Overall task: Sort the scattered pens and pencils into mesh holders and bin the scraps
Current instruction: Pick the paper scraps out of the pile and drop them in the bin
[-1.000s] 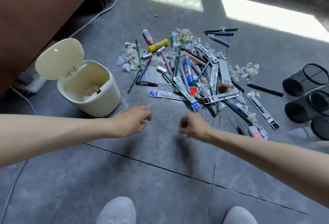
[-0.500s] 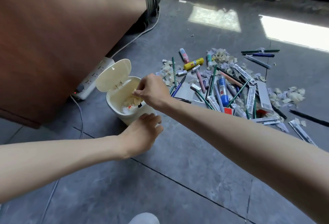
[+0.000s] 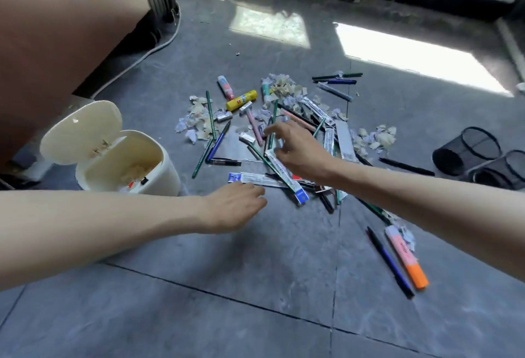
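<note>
My right hand (image 3: 295,150), fingers spread, empty, over heap of scattered pens and pencils (image 3: 281,170); my left hand (image 3: 235,207) relaxed, empty, near cream plastic bin (image 3: 170,178), lid up.

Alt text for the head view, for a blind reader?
Left hand and right hand reach into a heap of pens, pencils and paper scraps on grey floor tiles. Cream plastic bin open at left; black mesh holders lying right.
</note>
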Demonstrator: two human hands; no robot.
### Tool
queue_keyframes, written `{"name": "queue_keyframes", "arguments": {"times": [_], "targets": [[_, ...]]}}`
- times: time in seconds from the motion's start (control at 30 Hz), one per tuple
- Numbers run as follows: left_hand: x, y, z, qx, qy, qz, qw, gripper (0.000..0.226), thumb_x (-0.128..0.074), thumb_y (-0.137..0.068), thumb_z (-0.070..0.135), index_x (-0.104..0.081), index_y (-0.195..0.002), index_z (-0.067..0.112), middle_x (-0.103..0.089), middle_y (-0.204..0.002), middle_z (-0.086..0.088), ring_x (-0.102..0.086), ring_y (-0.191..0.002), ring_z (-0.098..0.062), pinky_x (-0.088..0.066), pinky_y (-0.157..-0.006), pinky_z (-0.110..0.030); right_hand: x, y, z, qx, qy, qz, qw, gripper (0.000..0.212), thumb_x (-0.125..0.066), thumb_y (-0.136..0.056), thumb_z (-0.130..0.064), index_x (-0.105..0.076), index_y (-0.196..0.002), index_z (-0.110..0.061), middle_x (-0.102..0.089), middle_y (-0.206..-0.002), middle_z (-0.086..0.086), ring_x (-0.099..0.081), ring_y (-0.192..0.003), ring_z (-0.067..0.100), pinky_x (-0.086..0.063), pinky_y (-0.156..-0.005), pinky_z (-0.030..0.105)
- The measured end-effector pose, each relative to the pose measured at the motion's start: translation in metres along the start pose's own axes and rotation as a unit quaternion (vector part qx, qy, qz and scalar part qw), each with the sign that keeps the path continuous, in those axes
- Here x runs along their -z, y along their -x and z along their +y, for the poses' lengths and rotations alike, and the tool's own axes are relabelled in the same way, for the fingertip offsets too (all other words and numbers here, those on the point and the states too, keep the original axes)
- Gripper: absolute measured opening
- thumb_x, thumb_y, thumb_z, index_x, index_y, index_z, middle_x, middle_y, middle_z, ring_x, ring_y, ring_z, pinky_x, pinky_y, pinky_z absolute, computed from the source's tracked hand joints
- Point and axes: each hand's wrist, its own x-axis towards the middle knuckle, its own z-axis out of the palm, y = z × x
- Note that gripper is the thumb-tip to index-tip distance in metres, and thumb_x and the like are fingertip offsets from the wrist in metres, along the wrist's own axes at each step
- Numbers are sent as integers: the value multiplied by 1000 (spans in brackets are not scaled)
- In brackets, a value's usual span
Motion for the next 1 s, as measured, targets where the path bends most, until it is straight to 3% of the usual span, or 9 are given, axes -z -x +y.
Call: {"name": "queue_keyframes", "arguments": {"times": [0.1,0.23,0.43,0.6,0.77,0.87,0.93,1.0], "targets": [[15,-53,25,-30,7,-13,999,26,-43,-85,5,-48,-109,11,-47,-114,-10,-49,-100,-29,-40,-75,-41,32,49,75,-115,54,-11,992,40,-50,-89,-8,-51,-128,-13,-50,-125,9,-52,-108,23,-39,-88,28],[21,-105,60,-94,-17,-14,995,32,-43,-87,9,-44,-119,9,-39,-129,-12,-47,-111,-29,-39,-77,-39,38,125,161,-302,69,-39,950,45,-57,-86,-12,-46,-129,-9,-49,-126,16,-49,-112,28,-37,-86,30],[-2,-146,85,-146,-57,-16,987,48,-47,-88,15,-34,-134,10,-17,-151,-20,-33,-130,-31,-35,-100,-41,5,190,192,-442,42,-17,896,62,-76,-67,-50,-37,-102,-18,-50,-105,2,-50,-91,23,-37,-68,33],[-8,-178,116,-176,-34,-5,984,63,-44,-88,15,-20,-145,7,-13,-155,-19,-22,-139,-29,-25,-110,-40,-30,206,187,-466,58,-13,883,61,-72,-71,-48,-35,-106,-15,-57,-112,6,-56,-105,28,-36,-68,32],[-15,-189,139,-191,17,5,981,58,-34,-89,18,-25,-145,3,-24,-152,-16,-28,-138,-29,-29,-108,-39,-52,212,172,-467,37,11,883,55,-71,-72,-51,-40,-103,-16,-60,-109,4,-58,-105,27,-35,-68,31],[-22,-183,136,-198,21,35,979,71,-9,-76,22,-49,-132,2,-45,-140,-18,-47,-125,-31,-44,-93,-39,-58,212,167,-477,15,26,878,51,-72,-70,-54,-44,-92,-18,-60,-100,2,-58,-99,26,-35,-66,30],[-30,-178,129,-193,40,73,978,63,-18,-70,19,-63,-113,5,-61,-119,-16,-61,-105,-30,-54,-77,-36,-59,211,167,-479,-2,41,877,46,-74,-68,-53,-45,-80,-20,-61,-92,1,-59,-92,25,-36,-64,31],[-35,-170,118,-186,47,88,977,56,-25,-67,18,-61,-108,7,-63,-113,-14,-63,-99,-29,-55,-75,-36,-60,209,166,-470,-21,47,881,45,-77,-67,-51,-41,-69,-23,-61,-85,0,-59,-86,24,-36,-63,31]]}}
